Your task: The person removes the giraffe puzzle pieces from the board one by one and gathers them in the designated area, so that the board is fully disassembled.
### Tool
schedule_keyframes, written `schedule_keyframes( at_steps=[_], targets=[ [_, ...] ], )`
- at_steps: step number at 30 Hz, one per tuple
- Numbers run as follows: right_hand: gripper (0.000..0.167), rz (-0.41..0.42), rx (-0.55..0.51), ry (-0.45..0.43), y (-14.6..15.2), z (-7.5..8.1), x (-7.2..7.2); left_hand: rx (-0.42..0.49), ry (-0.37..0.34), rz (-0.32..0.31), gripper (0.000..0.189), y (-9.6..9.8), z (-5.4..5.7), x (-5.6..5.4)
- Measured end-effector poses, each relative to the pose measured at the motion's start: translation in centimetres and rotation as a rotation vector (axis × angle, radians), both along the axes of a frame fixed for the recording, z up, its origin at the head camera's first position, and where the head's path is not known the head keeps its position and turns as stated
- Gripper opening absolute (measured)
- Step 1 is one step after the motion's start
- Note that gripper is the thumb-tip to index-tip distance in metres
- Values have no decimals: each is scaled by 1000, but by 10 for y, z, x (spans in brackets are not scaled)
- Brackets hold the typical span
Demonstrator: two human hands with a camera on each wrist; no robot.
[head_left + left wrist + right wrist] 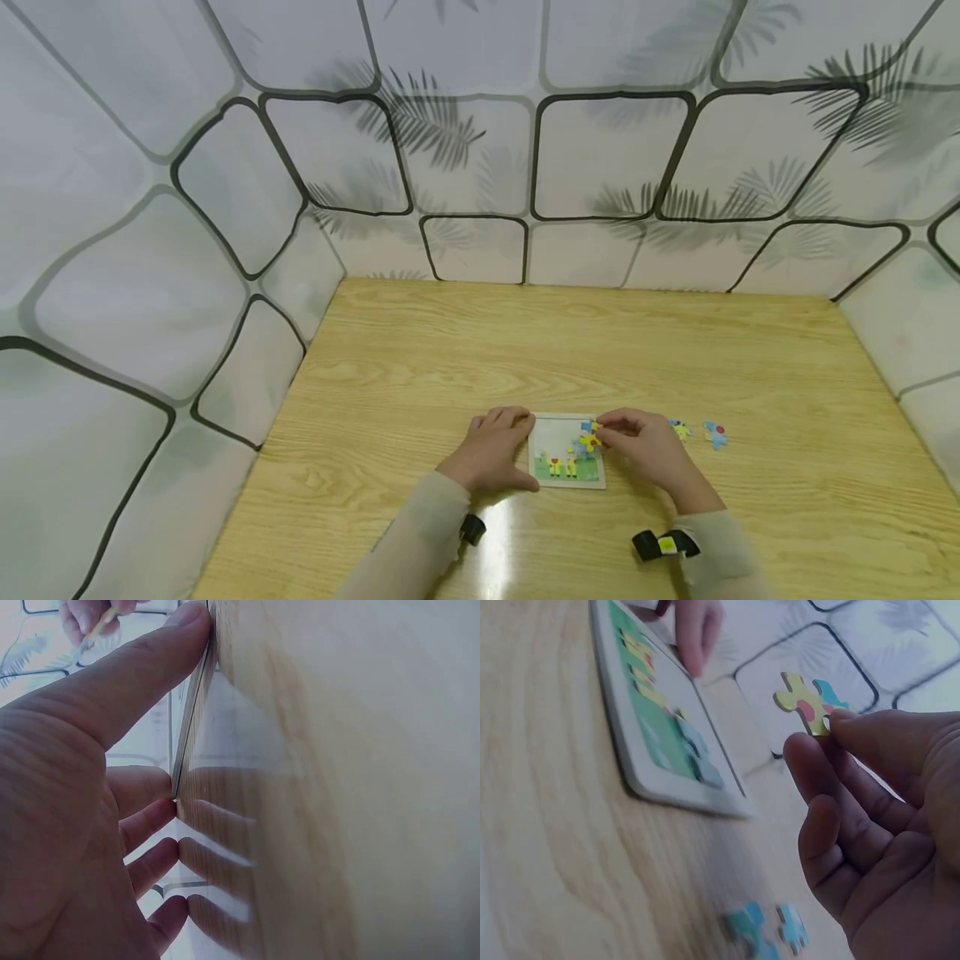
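Note:
My right hand (651, 448) pinches a yellow jigsaw piece (801, 705) with red and blue patches between thumb and index finger. In the right wrist view the piece is held up, apart from the board. Its place in the head view is over the right side of a square puzzle board (558, 486) with a pale rim. Several pieces with green, yellow and red parts sit along the board's lower side. At the left edge rests my left hand (491, 450), thumb (161, 652) by the near corner and fingers spread toward the far corner, their tips touching the tabletop.
Two loose jigsaw pieces lie right of the right hand: a blue and yellow one (680, 430) and a blue one with a red spot (716, 434). The wooden table (420, 350) meets patterned cloth walls (480, 150) at its back and sides.

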State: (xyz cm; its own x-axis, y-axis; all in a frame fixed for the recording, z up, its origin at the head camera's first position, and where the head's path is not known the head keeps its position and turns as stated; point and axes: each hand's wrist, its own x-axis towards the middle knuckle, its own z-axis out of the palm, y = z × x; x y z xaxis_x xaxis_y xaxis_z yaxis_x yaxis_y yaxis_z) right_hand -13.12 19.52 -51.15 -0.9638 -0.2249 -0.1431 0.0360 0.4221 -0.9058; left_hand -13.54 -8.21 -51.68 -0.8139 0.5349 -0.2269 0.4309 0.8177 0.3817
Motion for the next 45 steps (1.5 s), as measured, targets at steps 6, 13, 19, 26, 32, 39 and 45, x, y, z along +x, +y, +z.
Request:
schedule_keyframes(
  at_steps=[6, 13, 19, 26, 32, 39, 45],
  targets=[
    [33, -56, -12, -41, 29, 1, -1, 10, -6, -2, 103, 0, 2, 1],
    [38, -113, 53, -66, 59, 3, 6, 22, -17, 2, 102, 0, 4, 1],
    [41, -126, 89, -131, 87, 4, 13, 32, -18, 1, 102, 0, 3, 0],
    [41, -59, 261, -133, 101, 2, 16, 26, -7, 4, 103, -2, 2, -2],
    [32, -33, 265, -158, 100, 4, 18, 31, -12, 11, 103, -1, 0, -2],
    [23, 29, 370, -118, 99, 5, 20, 43, -22, 17, 103, 0, -2, -1],
    [21, 29, 421, -114, 98, 2, 20, 49, -29, 19, 103, 0, 0, 0]
  ],
)
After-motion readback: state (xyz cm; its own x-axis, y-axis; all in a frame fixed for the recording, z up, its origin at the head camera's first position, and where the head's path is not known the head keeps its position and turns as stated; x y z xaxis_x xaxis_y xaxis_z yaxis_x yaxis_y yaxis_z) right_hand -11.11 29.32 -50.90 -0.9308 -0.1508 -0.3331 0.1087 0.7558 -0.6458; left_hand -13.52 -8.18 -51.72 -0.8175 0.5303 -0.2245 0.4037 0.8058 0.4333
